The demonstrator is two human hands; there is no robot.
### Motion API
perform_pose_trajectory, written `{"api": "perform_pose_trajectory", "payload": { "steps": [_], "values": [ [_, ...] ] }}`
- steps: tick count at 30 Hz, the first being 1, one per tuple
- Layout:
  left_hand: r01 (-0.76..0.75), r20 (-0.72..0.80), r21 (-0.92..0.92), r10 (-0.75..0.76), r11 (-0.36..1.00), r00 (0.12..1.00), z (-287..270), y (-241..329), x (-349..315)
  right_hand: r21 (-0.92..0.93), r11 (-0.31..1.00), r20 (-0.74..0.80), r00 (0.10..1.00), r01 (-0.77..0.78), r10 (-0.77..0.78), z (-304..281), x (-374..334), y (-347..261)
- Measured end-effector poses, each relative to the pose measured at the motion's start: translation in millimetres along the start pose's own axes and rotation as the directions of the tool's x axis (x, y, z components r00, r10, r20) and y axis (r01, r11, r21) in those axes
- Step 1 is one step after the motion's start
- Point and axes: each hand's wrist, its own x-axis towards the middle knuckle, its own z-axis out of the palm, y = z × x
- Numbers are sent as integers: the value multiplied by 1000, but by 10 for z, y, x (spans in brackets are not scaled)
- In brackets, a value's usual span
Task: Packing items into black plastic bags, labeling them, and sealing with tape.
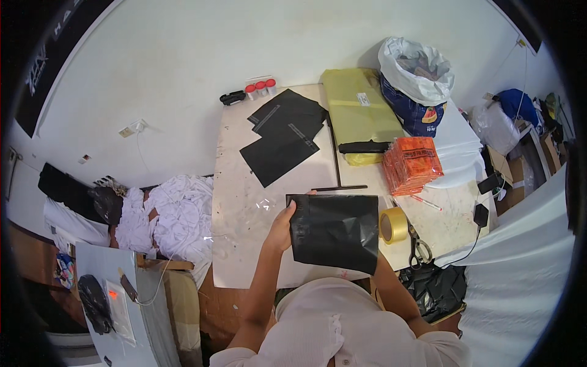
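Observation:
A flat black plastic mailing bag [335, 232] is held up over the front of the table [238, 263]. My left hand [282, 226] grips its left edge, with the thumb on the front face and the fingers behind. My right forearm [394, 287] reaches up to the bag's lower right corner; the bag hides the right hand, so its fingers do not show. Several more black mailing bags [281, 153] lie overlapped farther back. Just right of the held bag stand a roll of tan tape [393, 225] and black-handled scissors [419, 248].
Orange plastic-wrapped packets [413, 165] are stacked on the right, beside a yellow package [361, 104] and a full sack [416, 85]. Red-lidded jars [261, 89] stand by the wall. White cloth [183, 214] is heaped left of the table; a black bin liner [434, 287] sits below its right edge.

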Motion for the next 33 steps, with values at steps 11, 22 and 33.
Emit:
{"api": "perform_pose_trajectory", "payload": {
  "steps": [11,22,33],
  "values": [
    [-11,1,89,11,996,1000,-180,-68,-88,5,1000,-44,999,-9,9,-72,69,-345],
    [9,40,201,-17,980,999,-83,75,-114,8,1000,-72,997,-14,14,169,220,-498],
    [85,46,12,-86,996,995,-233,-4,-94,17,1000,-125,992,-13,15,310,235,-640]
  ]
}}
